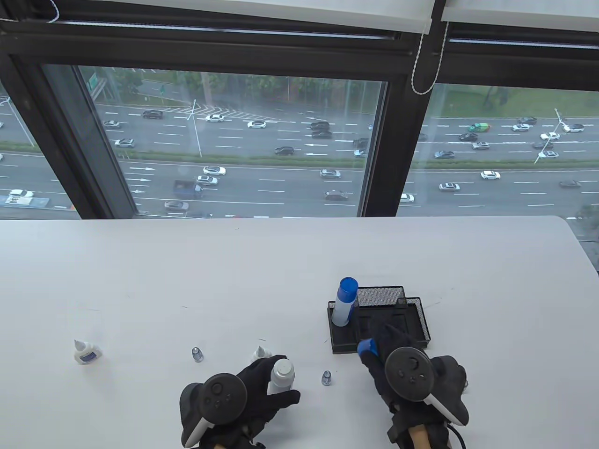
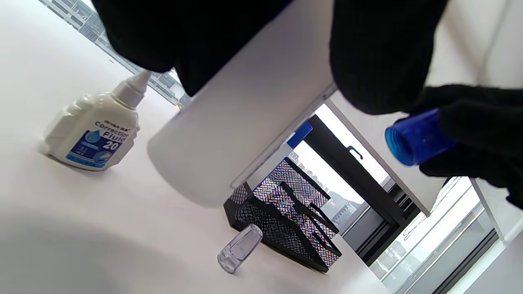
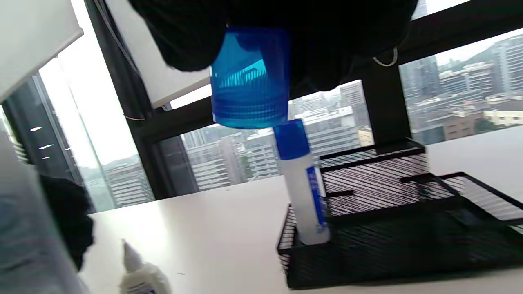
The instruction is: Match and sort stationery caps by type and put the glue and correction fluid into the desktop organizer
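My left hand (image 1: 267, 384) grips an uncapped white glue bottle (image 1: 281, 373) upright near the table's front edge; in the left wrist view the bottle (image 2: 229, 134) fills the middle. To its right, my right hand (image 1: 374, 350) pinches a blue cap (image 1: 367, 347), seen close in the right wrist view (image 3: 249, 77), just in front of the black mesh organizer (image 1: 412, 299). A blue-capped glue bottle (image 1: 344, 301) stands in the organizer's left compartment. One uncapped correction fluid bottle (image 1: 85, 351) sits far left, another (image 1: 259, 351) just behind my left hand.
Two small clear caps lie on the white table (image 1: 187, 280): one (image 1: 197, 354) left of my left hand, one (image 1: 326, 377) between my hands. A large window runs along the table's far edge.
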{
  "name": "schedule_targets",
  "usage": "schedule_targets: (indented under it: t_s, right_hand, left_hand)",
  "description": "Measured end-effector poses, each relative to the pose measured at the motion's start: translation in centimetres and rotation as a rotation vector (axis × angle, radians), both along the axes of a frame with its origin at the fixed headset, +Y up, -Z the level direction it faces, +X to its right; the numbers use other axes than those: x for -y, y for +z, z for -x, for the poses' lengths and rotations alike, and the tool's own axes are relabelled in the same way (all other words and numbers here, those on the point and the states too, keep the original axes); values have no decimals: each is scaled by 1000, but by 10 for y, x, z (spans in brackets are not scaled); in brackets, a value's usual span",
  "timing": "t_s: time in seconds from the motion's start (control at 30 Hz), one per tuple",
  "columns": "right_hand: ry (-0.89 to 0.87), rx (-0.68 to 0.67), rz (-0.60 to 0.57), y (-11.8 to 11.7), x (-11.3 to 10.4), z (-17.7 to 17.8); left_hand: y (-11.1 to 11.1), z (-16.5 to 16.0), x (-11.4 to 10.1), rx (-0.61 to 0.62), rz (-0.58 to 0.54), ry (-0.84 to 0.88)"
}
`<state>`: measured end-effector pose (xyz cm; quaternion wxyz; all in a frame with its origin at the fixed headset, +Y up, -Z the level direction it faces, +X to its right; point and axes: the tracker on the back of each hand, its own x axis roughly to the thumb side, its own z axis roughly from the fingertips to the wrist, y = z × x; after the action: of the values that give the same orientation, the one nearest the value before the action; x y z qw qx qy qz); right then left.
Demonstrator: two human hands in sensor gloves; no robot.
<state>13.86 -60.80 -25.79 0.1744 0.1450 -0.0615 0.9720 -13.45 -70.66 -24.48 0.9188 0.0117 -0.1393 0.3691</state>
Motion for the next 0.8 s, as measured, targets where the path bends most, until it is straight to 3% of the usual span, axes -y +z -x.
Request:
schedule_targets:
  t_s: [0.17, 0.33, 0.53, 0.8]
  right_hand:
    - [-96, -250, 13, 6, -22, 52]
    - [-30, -362, 71, 8, -11, 83]
    - [23, -386, 27, 10, -1, 91]
    - [113, -245, -88, 12, 2, 93]
  left_hand:
    - [-2, -3, 4, 10, 23, 11]
    - [-1, -7, 6, 21, 15, -18]
    - [-1, -7, 6, 19, 11, -31]
    - [2, -9, 6, 14, -7, -41]
